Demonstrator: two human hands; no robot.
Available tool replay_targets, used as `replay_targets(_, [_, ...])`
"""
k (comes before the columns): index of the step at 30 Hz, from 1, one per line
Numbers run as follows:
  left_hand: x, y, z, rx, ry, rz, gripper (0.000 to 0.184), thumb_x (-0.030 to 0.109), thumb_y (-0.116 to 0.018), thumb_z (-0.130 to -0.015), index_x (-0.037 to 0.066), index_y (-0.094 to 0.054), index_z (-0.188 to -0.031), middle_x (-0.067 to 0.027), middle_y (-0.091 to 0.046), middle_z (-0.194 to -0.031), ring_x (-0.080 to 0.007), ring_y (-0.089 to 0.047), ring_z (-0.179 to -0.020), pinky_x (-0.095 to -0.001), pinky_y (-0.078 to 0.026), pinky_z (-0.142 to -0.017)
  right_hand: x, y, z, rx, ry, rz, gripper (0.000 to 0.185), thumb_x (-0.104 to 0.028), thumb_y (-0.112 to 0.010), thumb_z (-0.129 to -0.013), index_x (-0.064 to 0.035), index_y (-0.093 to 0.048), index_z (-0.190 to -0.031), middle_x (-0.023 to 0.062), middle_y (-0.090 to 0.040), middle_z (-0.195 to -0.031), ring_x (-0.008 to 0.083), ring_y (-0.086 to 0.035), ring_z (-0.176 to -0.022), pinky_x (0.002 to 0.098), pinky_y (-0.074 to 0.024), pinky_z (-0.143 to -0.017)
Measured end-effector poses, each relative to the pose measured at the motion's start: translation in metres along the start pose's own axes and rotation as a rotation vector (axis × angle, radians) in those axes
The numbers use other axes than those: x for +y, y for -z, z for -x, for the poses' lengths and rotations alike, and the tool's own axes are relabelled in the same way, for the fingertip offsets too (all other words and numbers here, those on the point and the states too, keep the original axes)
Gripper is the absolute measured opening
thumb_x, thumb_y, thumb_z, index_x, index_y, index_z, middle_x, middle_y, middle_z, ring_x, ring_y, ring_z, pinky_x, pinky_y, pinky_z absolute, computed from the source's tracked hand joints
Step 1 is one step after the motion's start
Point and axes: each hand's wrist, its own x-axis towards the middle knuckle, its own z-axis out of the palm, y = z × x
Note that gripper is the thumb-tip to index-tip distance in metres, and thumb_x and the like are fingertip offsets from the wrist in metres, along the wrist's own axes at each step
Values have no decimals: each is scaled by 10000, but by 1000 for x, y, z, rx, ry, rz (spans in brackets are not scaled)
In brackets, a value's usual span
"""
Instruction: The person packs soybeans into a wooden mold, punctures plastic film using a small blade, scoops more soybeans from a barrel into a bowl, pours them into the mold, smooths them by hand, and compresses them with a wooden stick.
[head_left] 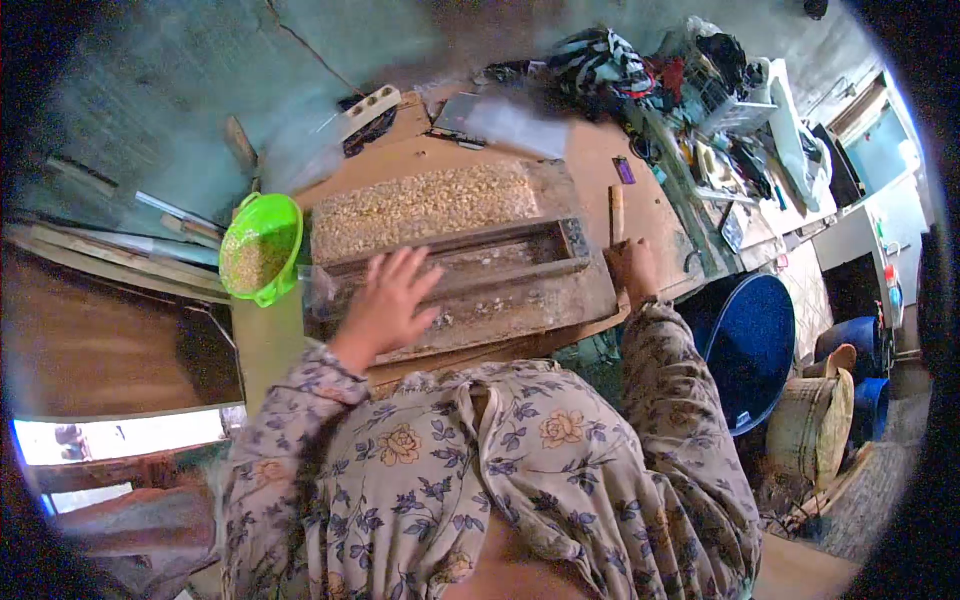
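A long rectangular wooden frame (575, 243) lies on a worn board (590, 290) on the table. Behind the frame, a slab of pale pieces like nuts or grain (430, 205) covers part of the board. My left hand (392, 300) is over the frame's left part, fingers spread, with nothing visible in it. At the board's right edge, my right hand (632, 268) is closed at the lower end of a light wooden stick (616, 212); its grip is partly hidden. A green bowl (297, 235) holding small pale pieces stands at the left.
A blue barrel (755, 345) and a pale sack-like container (812, 430) are at the right. Tools and a grey crate (735, 118) crowd the back right. A purple packet (624, 170) lies near the stick. Wooden planks (120, 265) are at the left.
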Motion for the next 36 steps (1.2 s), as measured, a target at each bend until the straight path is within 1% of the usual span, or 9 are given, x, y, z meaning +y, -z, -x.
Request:
replay_targets(8, [-24,-11,12,-58,229,-80,597,333,-509,-759,111,-308,-1275,-135,-194,-1357,-321,-192,-1241,-507,-143,-968,63,-46,-39,-20,9,24,311,-286,-563,-720,-1,-588,-843,216,-586,-730,357,-578,-715,408,-457,-618])
replay_targets(14, [-62,2,66,18,375,-148,585,359,-494,-773,98,-317,-1266,-134,-229,-1345,-320,-214,-1230,-518,-173,-955,-11,40,38,19,-99,-943,197,-152,-565,-766,-19,-575,-910,86,-588,-709,137,-541,-588,291,-429,-516])
replay_targets(18, [-75,-2,77,63,491,-51,576,311,-480,-783,90,-292,-1280,-131,-185,-1362,-336,-193,-1236,-517,-146,-966,-54,16,75,96,340,-751,189,-93,-582,-737,-13,-578,-908,105,-607,-764,191,-581,-685,310,-451,-607])
replay_targets(20, [-77,-3,78,89,515,-68,558,297,-481,-786,79,-308,-1269,-139,-211,-1351,-336,-210,-1230,-486,-167,-972,-69,8,75,26,220,-646,202,-103,-598,-725,-27,-580,-912,138,-607,-815,244,-592,-744,323,-454,-664])
replay_targets(22, [-79,-6,79,112,552,-85,541,284,-482,-788,68,-324,-1258,-146,-237,-1339,-335,-227,-1224,-454,-188,-978,-67,-9,68,60,219,-696,205,-97,-557,-768,17,-553,-939,3,-516,-650,72,-444,-534,227,-367,-463])
replay_targets(25, [-101,-20,84,388,574,233,483,245,-549,-750,66,-414,-1177,-189,-521,-1055,-333,-523,-928,-349,-429,-766,-69,-21,63,195,161,-612,211,-110,-557,-770,-31,-550,-965,10,-492,-586,74,-431,-498,230,-358,-442])
replay_targets(32, [-119,-31,54,467,736,283,262,270,-620,-679,53,-574,-817,-133,-597,-726,-279,-582,-671,-354,-454,-597,-67,4,59,197,133,-325,281,-196,-572,-772,-57,-529,-1012,113,-555,-717,205,-529,-637,325,-429,-588])
replay_targets(34, [-127,-37,51,380,849,473,240,262,-639,-663,39,-567,-716,-126,-594,-702,-258,-581,-657,-349,-453,-592,-101,34,75,489,268,25,283,-191,-596,-722,-52,-552,-964,166,-562,-814,315,-562,-726,389,-443,-639])
replay_targets(36, [-135,-36,59,437,824,495,235,245,-648,-660,32,-560,-706,-110,-587,-663,-240,-577,-632,-342,-452,-587,-146,46,76,366,501,-214,269,-160,-548,-735,-42,-546,-977,162,-554,-860,358,-552,-755,411,-442,-668])
